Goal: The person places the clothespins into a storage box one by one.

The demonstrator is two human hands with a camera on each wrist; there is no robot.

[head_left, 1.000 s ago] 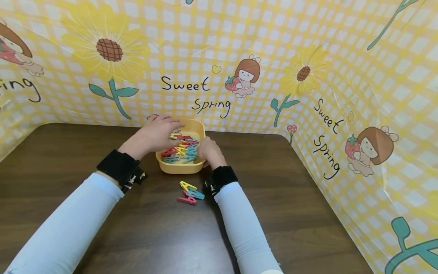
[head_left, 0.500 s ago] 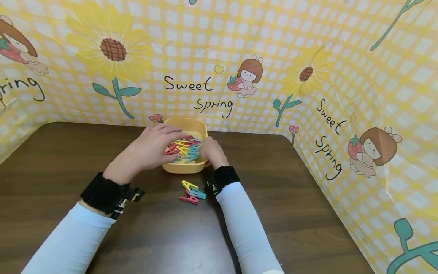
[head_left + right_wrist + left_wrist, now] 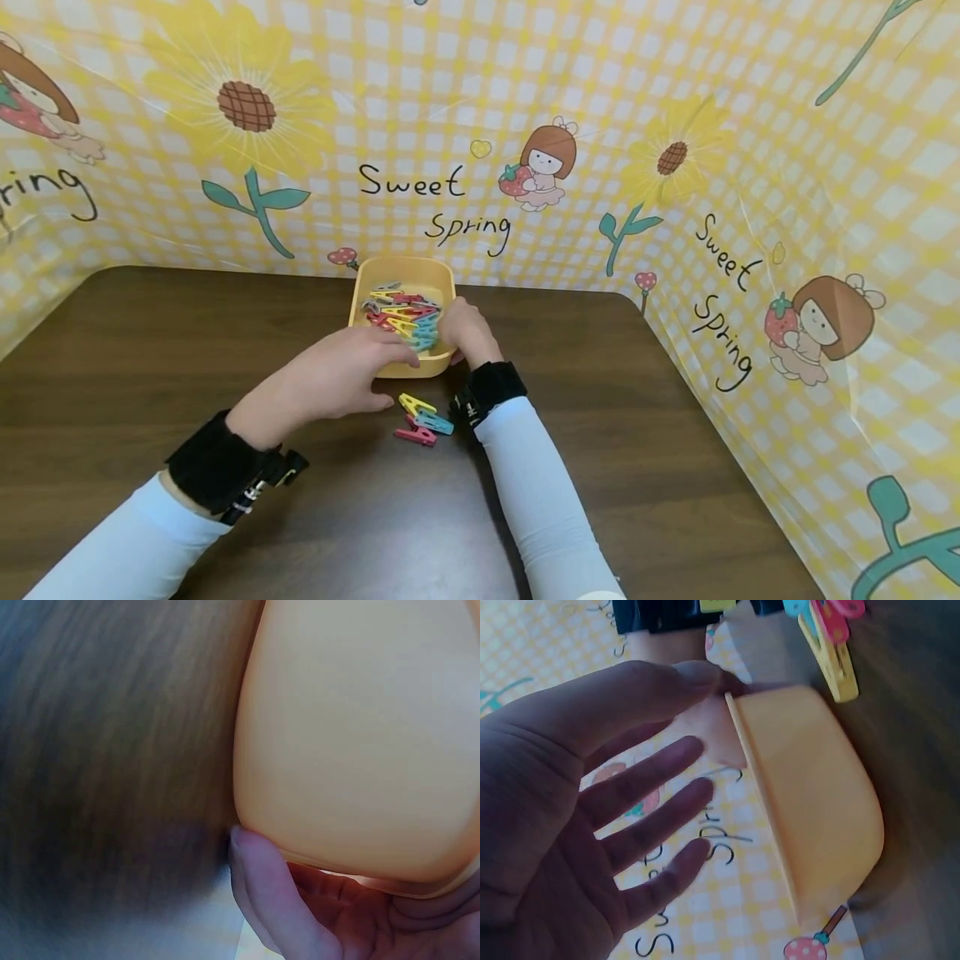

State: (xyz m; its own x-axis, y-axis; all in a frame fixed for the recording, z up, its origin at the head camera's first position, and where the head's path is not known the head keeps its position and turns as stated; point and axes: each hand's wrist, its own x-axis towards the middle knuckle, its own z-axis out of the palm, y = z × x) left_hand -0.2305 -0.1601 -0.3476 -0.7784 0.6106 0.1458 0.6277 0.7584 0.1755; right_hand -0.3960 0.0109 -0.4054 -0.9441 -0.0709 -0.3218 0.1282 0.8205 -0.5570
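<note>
Looking at where things sit: your left hand [image 3: 341,379] hangs flat-fingered and empty by the near rim of the tub [image 3: 442,279], with the three loose pegs [image 3: 417,419] on the table just to its right, toward you from the tub. Their long axes run roughly left-right, the yellow one slightly angled. Your right hand [image 3: 467,329] has its fingers curled round the tub's right side, so the left is the free one and nearest the pegs.

Yellow bowl [image 3: 378,275] of colourful clothespins [image 3: 401,317], three clothespins beside [image 3: 418,419]
</note>
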